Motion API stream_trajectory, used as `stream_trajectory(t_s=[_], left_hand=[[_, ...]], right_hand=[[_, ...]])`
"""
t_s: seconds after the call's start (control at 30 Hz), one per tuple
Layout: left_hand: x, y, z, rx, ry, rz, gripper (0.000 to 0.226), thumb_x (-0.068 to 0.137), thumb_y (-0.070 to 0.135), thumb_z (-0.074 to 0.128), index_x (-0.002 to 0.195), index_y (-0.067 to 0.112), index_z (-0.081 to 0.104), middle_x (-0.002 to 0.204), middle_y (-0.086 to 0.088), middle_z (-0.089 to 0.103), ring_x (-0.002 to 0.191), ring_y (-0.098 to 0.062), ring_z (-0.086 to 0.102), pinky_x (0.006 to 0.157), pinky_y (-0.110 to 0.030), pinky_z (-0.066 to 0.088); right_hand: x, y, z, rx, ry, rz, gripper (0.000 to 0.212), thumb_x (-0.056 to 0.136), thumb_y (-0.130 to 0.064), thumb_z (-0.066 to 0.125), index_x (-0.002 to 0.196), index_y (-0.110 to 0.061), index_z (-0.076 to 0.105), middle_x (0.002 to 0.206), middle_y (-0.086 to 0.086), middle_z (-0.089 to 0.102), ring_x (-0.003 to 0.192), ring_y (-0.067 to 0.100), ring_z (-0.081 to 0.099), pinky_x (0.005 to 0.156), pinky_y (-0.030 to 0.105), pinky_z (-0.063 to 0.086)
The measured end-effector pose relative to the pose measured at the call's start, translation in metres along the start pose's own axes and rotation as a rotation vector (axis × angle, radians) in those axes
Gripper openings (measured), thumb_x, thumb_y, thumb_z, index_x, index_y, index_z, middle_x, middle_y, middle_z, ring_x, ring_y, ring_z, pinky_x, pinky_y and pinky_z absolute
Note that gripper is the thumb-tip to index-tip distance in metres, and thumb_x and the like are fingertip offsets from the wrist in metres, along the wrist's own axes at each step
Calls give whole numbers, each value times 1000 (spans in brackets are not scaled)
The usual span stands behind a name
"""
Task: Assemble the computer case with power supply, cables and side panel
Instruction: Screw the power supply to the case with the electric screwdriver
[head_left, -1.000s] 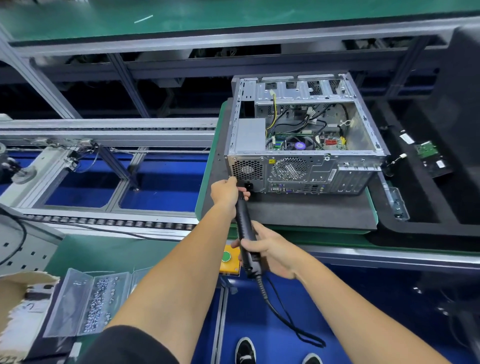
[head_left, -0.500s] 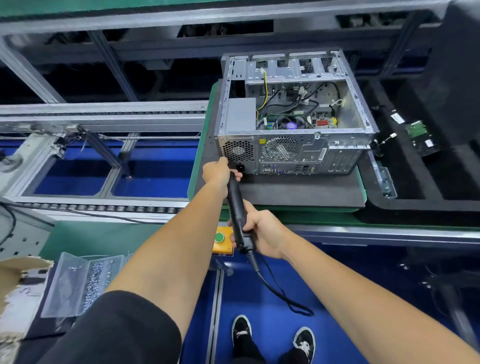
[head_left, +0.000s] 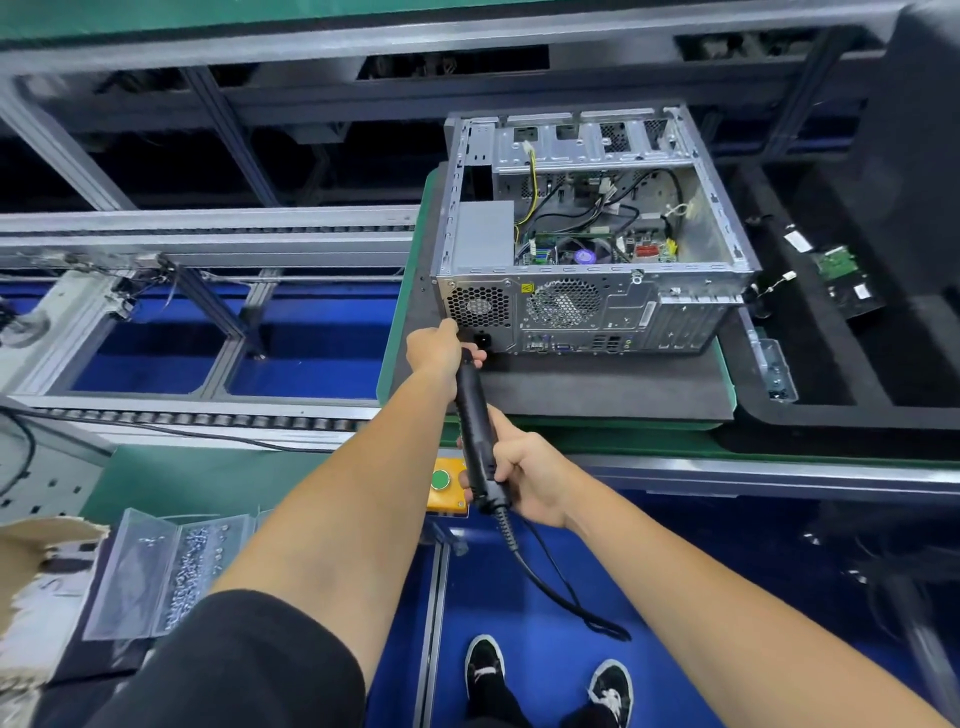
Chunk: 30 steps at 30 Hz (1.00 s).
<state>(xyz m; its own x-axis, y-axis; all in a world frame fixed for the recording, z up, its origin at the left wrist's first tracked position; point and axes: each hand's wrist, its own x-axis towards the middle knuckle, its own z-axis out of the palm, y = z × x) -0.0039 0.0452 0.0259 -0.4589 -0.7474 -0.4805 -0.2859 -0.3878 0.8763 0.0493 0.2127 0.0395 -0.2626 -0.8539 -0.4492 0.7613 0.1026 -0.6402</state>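
1. Computer case (head_left: 587, 244) lay on its side on a dark mat (head_left: 597, 387) atop the desk (head_left: 675, 441), open side up, rear panel facing the person; side panel not fitted, nowhere identifiable.
2. Power supply (head_left: 480, 236) sat in the rear left corner of the case, cables (head_left: 582, 202) draped loosely over the board inside.
3. Right hand (head_left: 524, 475) wrapped around the lower grip of the black electric screwdriver (head_left: 475, 431), fingers curled tight around it.
4. Left hand (head_left: 441, 349) closed around the tool's nose right at the rear panel, just below the supply's fan grille (head_left: 478, 306); bit and screw hidden beneath it (so seating could not be told).
5. Compared with a second before: same grip, same spot on the panel, only the view shifted upward. Likely meaning: driving of a supply mounting screw in progress, not finished.
6. Clear box of screws (head_left: 171, 566) lay low on the left; green button (head_left: 440, 479) just beside the tool's grip.
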Motion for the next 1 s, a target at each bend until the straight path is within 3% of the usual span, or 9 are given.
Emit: stream_trajectory(t_s=[0.3,0.37,0.43,0.47,0.57,0.8,1.0], left_hand=[[-1,1,0,2,11,3,16,92,10,47,83,1,56,58,-16,63,40,-21,60,44,-26,49],[-2,0,1,0,23,5,16,92,10,48,81,3,55,58,-16,62,40,-21,60,44,-26,50],[-3,-1,2,-1,42,14,17,92,10,47,77,5,53,58,-16,62,39,-20,59,42,-25,48],[-4,-2,3,-4,51,17,18,92,10,47,75,5,52,58,-16,61,37,-20,58,40,-25,46],[-4,-2,4,-13,55,21,18,90,8,46,73,3,51,57,-17,60,35,-21,56,39,-24,44],[-4,-2,1,9,48,26,19,91,11,47,75,3,55,60,-16,62,38,-20,58,40,-24,47],[-3,-2,1,10,48,24,19,91,13,48,76,4,57,59,-15,64,41,-22,60,50,-31,53]], right_hand=[[-3,3,2,-29,34,-60,91,59,-1,41,147,-23,37,106,15,42,69,23,58,62,35,52],[-1,3,3,-80,79,-45,69,73,-4,52,139,-22,43,104,15,42,65,22,58,60,33,51],[4,2,5,-199,212,-5,35,92,-19,62,125,-19,48,100,15,46,59,19,56,53,29,51],[7,2,7,-248,291,19,28,95,-29,64,117,-17,51,95,14,49,54,18,56,49,27,51],[13,2,7,-265,405,63,41,92,-44,67,102,-7,54,78,11,51,46,18,55,43,25,47],[16,5,8,-253,393,36,43,94,-47,62,94,-5,53,66,8,51,43,18,52,43,25,45],[13,9,10,-284,400,-22,46,96,-46,61,107,-2,56,70,11,56,48,16,57,48,26,51]])
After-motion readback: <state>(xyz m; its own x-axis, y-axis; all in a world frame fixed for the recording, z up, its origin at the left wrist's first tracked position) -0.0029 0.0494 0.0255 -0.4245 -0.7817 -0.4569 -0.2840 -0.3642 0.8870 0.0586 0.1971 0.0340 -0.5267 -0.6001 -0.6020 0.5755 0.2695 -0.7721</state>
